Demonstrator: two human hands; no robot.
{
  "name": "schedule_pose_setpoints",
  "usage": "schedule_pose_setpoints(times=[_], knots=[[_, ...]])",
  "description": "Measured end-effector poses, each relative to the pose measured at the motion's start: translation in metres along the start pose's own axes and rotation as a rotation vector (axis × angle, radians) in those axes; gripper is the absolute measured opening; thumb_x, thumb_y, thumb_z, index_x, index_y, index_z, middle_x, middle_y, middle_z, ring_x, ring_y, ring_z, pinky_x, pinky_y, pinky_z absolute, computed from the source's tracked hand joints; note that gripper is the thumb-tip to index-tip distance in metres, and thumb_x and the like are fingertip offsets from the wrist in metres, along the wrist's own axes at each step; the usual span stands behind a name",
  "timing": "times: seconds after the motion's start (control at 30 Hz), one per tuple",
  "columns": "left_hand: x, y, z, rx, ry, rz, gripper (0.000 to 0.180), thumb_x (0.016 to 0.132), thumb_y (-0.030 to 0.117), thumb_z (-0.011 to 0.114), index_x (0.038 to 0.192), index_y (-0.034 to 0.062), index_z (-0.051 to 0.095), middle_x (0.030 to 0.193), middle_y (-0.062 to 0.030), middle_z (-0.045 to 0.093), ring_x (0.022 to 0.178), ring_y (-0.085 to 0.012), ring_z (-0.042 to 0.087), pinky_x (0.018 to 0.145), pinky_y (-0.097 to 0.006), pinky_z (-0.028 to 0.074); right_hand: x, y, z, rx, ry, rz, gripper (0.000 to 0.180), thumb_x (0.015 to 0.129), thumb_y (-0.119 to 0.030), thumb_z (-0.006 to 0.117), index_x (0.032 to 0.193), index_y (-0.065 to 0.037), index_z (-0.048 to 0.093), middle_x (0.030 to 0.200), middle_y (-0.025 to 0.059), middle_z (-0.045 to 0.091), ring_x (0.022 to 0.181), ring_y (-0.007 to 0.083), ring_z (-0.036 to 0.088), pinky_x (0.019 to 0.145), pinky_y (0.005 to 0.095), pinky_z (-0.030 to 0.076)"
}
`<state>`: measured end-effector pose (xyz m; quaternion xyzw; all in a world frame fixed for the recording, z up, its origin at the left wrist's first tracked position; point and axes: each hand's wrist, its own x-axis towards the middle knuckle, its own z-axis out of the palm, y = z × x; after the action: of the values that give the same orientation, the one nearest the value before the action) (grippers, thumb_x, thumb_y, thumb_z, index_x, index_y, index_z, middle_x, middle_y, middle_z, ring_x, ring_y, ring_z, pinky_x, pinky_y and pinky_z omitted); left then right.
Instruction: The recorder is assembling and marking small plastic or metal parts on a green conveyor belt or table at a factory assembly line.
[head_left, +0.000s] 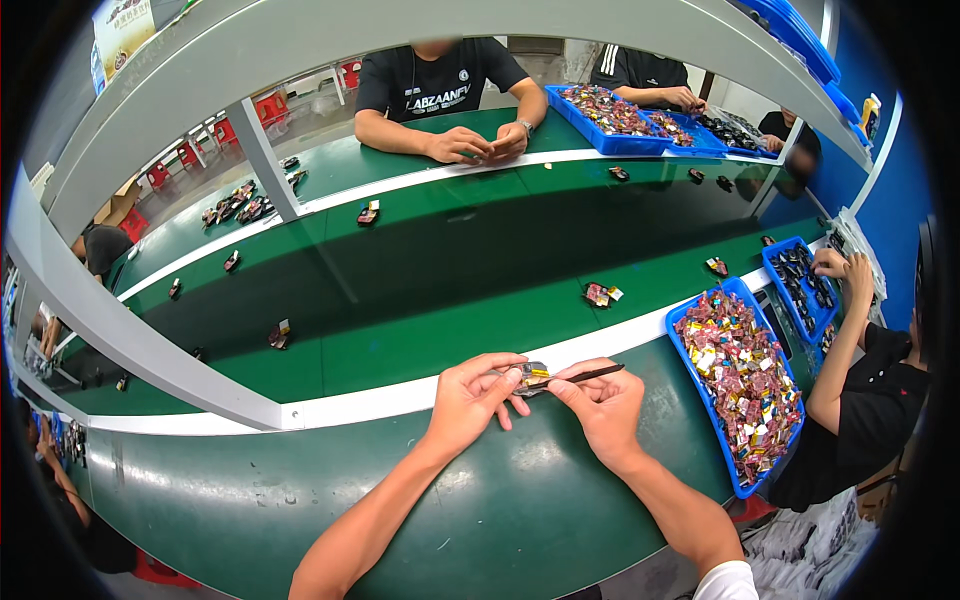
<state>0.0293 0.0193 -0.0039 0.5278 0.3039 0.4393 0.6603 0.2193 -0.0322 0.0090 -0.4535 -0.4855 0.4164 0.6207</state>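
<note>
My left hand (473, 398) is closed on a small electronic assembly (537, 376) with a dark casing and a yellow patch, held above the near edge of the green bench. From the right, my right hand (603, 405) pinches a slim black stick-like tool (592, 374); its exact kind does not show. The tool's left end meets the assembly, and the fingertips of my right hand are close beside it. Fingers cover part of the assembly. To the right of my right hand stands a blue tray (682, 352) heaped with small reddish circuit boards carrying yellow and white pieces.
Beyond the white rail (380, 402) runs a green conveyor belt (420, 345) with scattered assemblies, one of them an assembly (602, 295) ahead of my right hand. A grey frame (130, 330) arches over the left side. Co-workers sit opposite and at the right, near more blue trays (608, 140).
</note>
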Motion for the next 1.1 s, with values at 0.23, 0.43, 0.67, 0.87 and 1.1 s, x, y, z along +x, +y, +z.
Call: schedule_pose_setpoints(times=[0.23, 0.43, 0.67, 0.87, 1.1], knots=[[0.0, -0.001, 0.001, -0.014, 0.02, 0.007, 0.027, 0.101, 0.01, 0.062, 0.122, -0.0074, 0.065, 0.092, -0.0165, 0.073, 0.067, -0.0177, 0.071, 0.047, -0.025, 0.054, -0.001, 0.005, 0.001, -0.112, 0.002, -0.099, 0.011, 0.086, 0.003, 0.079, 0.095, 0.001, 0.073, 0.082, 0.0004, 0.071, 0.056, -0.0036, 0.043, 0.048, 0.0167, 0.029], [-0.001, -0.001, 0.0, 0.005, 0.02, 0.014, 0.025, 0.101, 0.008, 0.061, 0.12, -0.0085, 0.065, 0.087, -0.0154, 0.072, 0.064, -0.0164, 0.069, 0.045, -0.024, 0.052, 0.001, 0.007, 0.0, -0.108, -0.006, -0.102, 0.012, 0.085, 0.003, 0.08, 0.095, 0.001, 0.073, 0.082, 0.0014, 0.072, 0.054, -0.0031, 0.042, 0.047, 0.0171, 0.03], [-0.002, 0.0, 0.0, -0.019, 0.03, 0.014, 0.022, 0.1, 0.006, 0.063, 0.117, -0.0066, 0.067, 0.08, -0.0124, 0.07, 0.06, -0.013, 0.066, 0.044, -0.023, 0.047, 0.0, 0.007, -0.002, -0.205, -0.038, -0.133, 0.012, 0.084, 0.002, 0.081, 0.093, 0.0, 0.074, 0.083, 0.0015, 0.073, 0.052, -0.0024, 0.041, 0.047, 0.0176, 0.03], [-0.004, -0.001, 0.001, 0.003, 0.053, 0.016, 0.021, 0.1, 0.004, 0.06, 0.117, -0.0065, 0.068, 0.08, -0.0114, 0.069, 0.06, -0.013, 0.066, 0.044, -0.023, 0.047, -0.002, 0.003, 0.001, -0.209, -0.016, -0.134, 0.012, 0.084, 0.001, 0.081, 0.093, 0.0, 0.074, 0.083, 0.0014, 0.073, 0.051, -0.0019, 0.042, 0.047, 0.0178, 0.031], [-0.004, -0.001, 0.002, -0.001, 0.086, 0.031, 0.02, 0.101, 0.004, 0.059, 0.116, -0.0064, 0.068, 0.079, -0.0108, 0.069, 0.059, -0.0118, 0.065, 0.043, -0.022, 0.046, -0.003, -0.003, 0.002, -0.289, -0.015, -0.191, 0.011, 0.083, 0.0, 0.082, 0.091, 0.001, 0.075, 0.085, 0.0025, 0.075, 0.048, -0.0005, 0.043, 0.046, 0.0186, 0.032]])
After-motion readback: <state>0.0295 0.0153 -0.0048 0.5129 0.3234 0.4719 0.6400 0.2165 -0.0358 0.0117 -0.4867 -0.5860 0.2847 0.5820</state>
